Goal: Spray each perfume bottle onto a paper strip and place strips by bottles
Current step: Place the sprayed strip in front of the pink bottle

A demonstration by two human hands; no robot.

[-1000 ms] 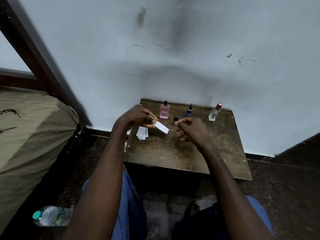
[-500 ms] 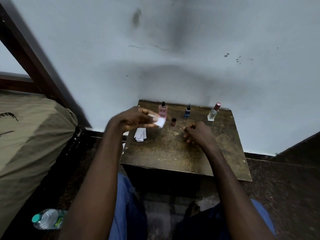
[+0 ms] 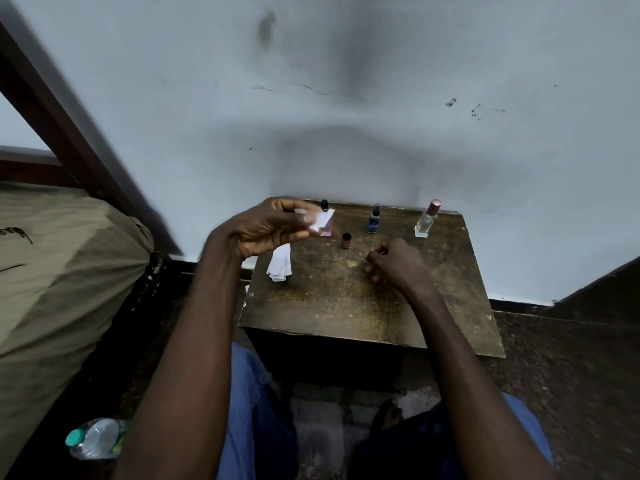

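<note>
Three perfume bottles stand along the far edge of a small worn table (image 3: 363,306): a pink bottle (image 3: 325,230) with a black sprayer, a blue bottle (image 3: 374,221), and a clear bottle (image 3: 426,223) with a rose cap. A small brown cap (image 3: 345,240) stands in front of the pink bottle. My left hand (image 3: 266,226) pinches a white paper strip (image 3: 323,218), blurred, right in front of the pink bottle and partly hiding it. A pile of white strips (image 3: 280,265) lies under that hand. My right hand (image 3: 394,261) hovers curled over the table, holding nothing.
A pale wall rises directly behind the table. At the left are a khaki-covered bed (image 3: 52,271) and a dark wooden frame (image 3: 69,133). A plastic water bottle (image 3: 93,438) lies on the dark floor at lower left. My knees in blue jeans are under the table's near edge.
My left hand has carried the strip up and away from my right hand toward the pink bottle. My right hand let go of the strip and dropped to the right.
</note>
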